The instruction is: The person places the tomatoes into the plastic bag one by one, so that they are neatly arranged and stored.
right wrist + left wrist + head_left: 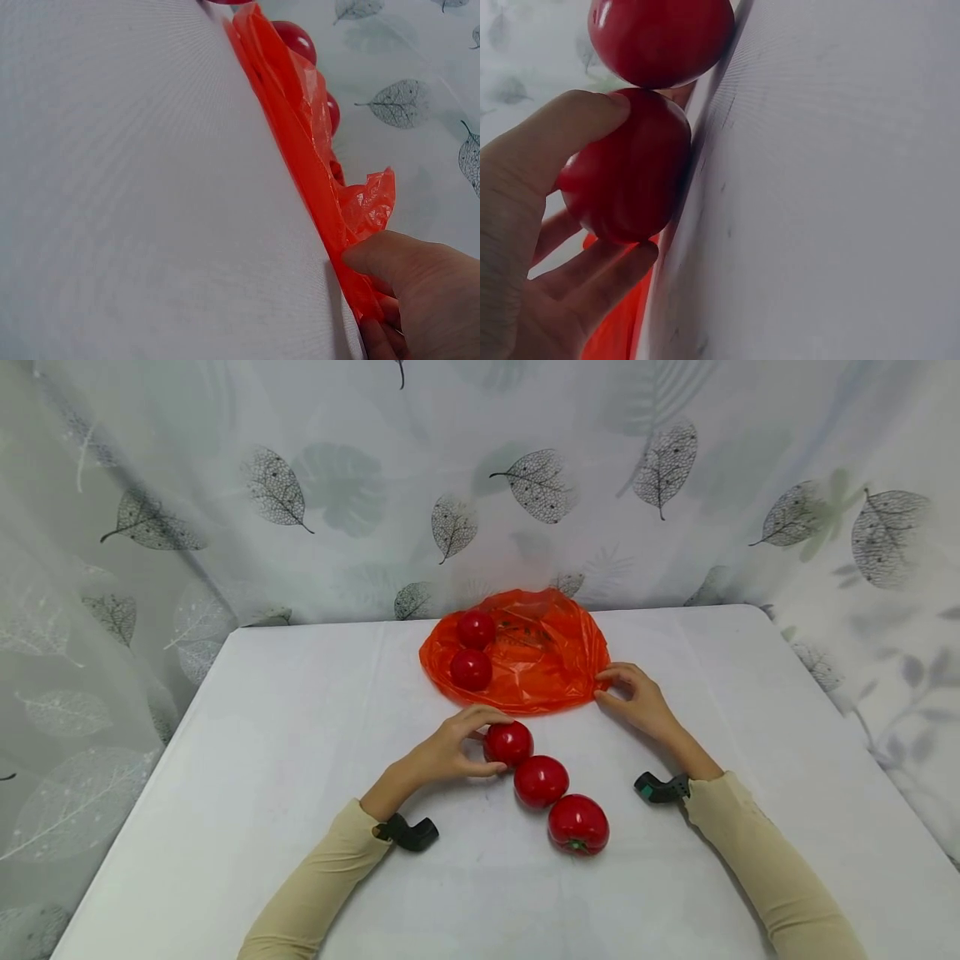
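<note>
Two tomatoes [471, 670] are lying on the orange bag [543, 672], three outside it
Near the desk's [292, 710] far edge the right hand [637, 702] is pinching the bag's side; the left hand [453, 747] is gripping the closest loose tomato [512, 743], two others [578, 825] are sitting toward the near edge, so three seem to be remaining

Five red fruits [540, 782], apparently tomatoes; one orange bag [536, 672]; two hands [450, 747].
</note>
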`<control>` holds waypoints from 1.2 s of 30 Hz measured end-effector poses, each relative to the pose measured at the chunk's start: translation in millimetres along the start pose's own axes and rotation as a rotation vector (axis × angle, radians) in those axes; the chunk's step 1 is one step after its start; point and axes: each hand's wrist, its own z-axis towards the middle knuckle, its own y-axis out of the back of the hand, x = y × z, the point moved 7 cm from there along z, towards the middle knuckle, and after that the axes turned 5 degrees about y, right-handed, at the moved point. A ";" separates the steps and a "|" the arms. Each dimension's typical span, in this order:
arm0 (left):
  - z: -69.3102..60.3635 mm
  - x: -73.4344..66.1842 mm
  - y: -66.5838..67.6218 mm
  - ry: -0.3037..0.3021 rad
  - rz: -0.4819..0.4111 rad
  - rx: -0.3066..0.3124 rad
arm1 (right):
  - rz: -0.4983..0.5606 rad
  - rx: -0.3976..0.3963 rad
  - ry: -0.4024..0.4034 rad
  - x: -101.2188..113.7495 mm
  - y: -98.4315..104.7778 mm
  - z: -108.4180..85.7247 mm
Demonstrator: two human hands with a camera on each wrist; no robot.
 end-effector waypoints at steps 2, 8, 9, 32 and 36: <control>1.7 -0.4 -1.2 0.018 0.026 0.007 | -0.001 0.000 0.000 0.2 0.3 0.0; 5.8 -2.2 -1.9 0.028 0.078 -0.013 | 0.001 0.003 -0.015 -0.9 -0.5 0.1; 6.3 -2.7 -1.5 0.029 0.083 -0.019 | 0.001 0.003 -0.016 -1.0 -0.7 0.2; 17.1 -4.4 10.1 -0.018 0.161 -0.149 | -0.005 0.014 -0.029 -0.4 -0.1 -0.9; 21.7 -5.4 12.7 -0.026 0.170 -0.157 | 0.009 0.015 -0.025 -0.3 -0.2 -0.8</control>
